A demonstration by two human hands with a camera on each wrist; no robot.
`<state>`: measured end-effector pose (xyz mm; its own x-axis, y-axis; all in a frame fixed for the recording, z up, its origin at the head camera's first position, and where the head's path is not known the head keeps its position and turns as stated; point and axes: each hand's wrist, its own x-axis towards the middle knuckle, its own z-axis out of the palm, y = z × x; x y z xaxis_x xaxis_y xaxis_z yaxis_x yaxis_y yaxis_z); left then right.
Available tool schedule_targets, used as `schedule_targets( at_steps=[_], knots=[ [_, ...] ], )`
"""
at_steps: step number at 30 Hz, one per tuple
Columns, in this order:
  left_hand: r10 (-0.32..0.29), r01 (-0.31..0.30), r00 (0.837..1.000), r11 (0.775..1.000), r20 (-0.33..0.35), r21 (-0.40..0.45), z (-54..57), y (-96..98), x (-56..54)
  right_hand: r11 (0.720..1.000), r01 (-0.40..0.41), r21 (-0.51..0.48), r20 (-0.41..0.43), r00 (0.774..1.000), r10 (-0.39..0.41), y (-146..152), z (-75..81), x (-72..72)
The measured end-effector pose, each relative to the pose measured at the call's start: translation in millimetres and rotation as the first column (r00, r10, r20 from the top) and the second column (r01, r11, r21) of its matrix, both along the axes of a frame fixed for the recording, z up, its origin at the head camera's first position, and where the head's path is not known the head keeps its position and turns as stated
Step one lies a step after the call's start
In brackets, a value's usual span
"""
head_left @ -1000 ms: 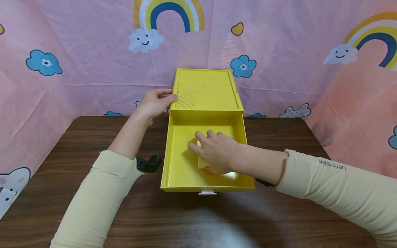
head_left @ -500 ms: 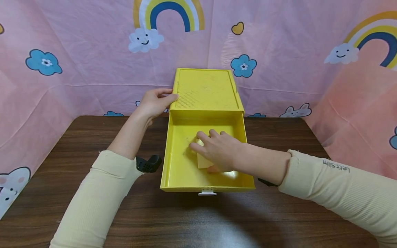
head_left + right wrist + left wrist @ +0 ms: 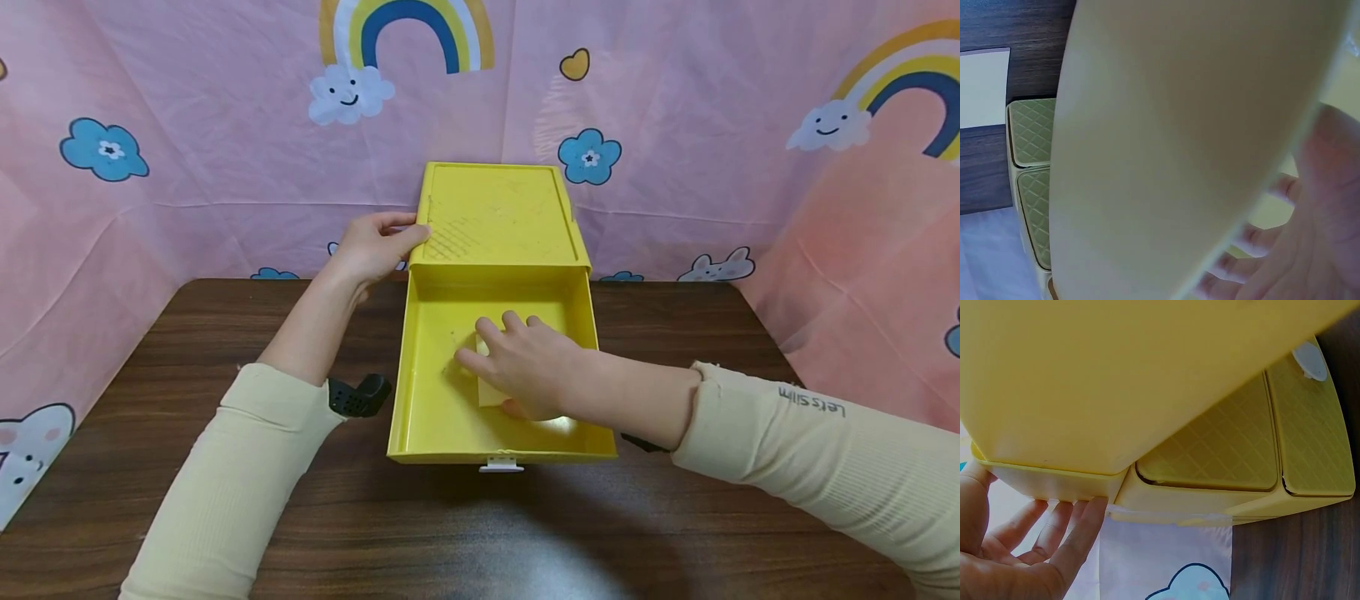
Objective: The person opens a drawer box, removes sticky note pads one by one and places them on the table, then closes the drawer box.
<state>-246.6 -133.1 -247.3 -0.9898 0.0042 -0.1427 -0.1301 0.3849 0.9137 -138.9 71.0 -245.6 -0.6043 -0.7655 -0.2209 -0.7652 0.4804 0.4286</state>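
Right grip (image 3: 528, 371): since half a second ago we have edged it slightly left over the block (image 3: 491, 393); our other side stays put.
Block: pale creamy yellow, lighter than what lies around it, with straight edges; it sits on the drawer floor right of the middle, and we see only its left and near parts, the rest being hidden under our fingers.
Right fingers (image 3: 489, 332): spread and bent over the block, the thumb by its near edge; we cannot tell whether they pinch it.
Left grip (image 3: 373, 250): closed to a pinch on the cabinet's left edge, thumb at the top, fingers lower down.
Drawer (image 3: 427, 425): bright yellow, smooth, looking like plastic, a shallow rectangle pulled well out towards us, its floor glossy and lightly speckled.
Handle (image 3: 501, 467): small, white, at the middle of the drawer's near side.
Cabinet (image 3: 498, 212): matching yellow, flat-topped with a raised rim and criss-cross scuffs near our thumb.
Lower fronts (image 3: 1213, 444): quilted in diamonds, with rounded corners.
Worktop (image 3: 330, 525): dark brown, streaked wood grain.
Cloth (image 3: 262, 142): creased pink, printed with rainbows and flowers.
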Motion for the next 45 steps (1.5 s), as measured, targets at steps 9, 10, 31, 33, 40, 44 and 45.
schedule_targets(
  at_steps=[9, 10, 31, 33, 40, 44, 45],
  knots=[
    [0.017, -0.017, 1.0, 1.0, 0.002, 0.011, -0.9, 1.6, -0.2, 1.0, -0.002, 0.005, -0.006, 1.0, 0.002, 1, -0.7, -1.2],
    [0.019, -0.019, 1.0, 1.0, 0.003, 0.01, -1.1, 1.5, -0.3, 1.0, -0.001, 0.005, -0.001, 1.0, 0.001, 1, -0.3, -1.4],
    [0.0, 0.0, 1.0, 1.0, 0.004, -0.001, -0.1, 0.1, 0.3, 0.993, -0.019, -0.12, 0.031, 0.999, 0.023, 9, 21.5, -6.8],
    [0.0, 0.0, 1.0, 1.0, 0.007, 0.0, -0.1, 0.0, 0.0, 0.992, -0.023, -0.126, 0.024, 0.999, 0.026, 10, 23.9, -7.2],
    [-0.001, 0.001, 1.0, 1.0, 0.002, 0.006, -0.3, 0.3, 0.6, 0.991, -0.021, -0.129, 0.014, 1.0, 0.023, 16, 31.1, -8.6],
    [0.001, -0.001, 1.0, 1.0, 0.0, 0.006, -0.6, 0.5, 0.9, 0.99, -0.014, -0.144, 0.015, 1.0, 0.017, 19, 36.8, -9.7],
    [0.0, 0.0, 1.0, 1.0, -0.002, 0.007, -0.7, 0.4, 0.8, 0.989, -0.01, -0.148, 0.017, 1.0, 0.013, 20, 38.6, -9.9]
  ],
)
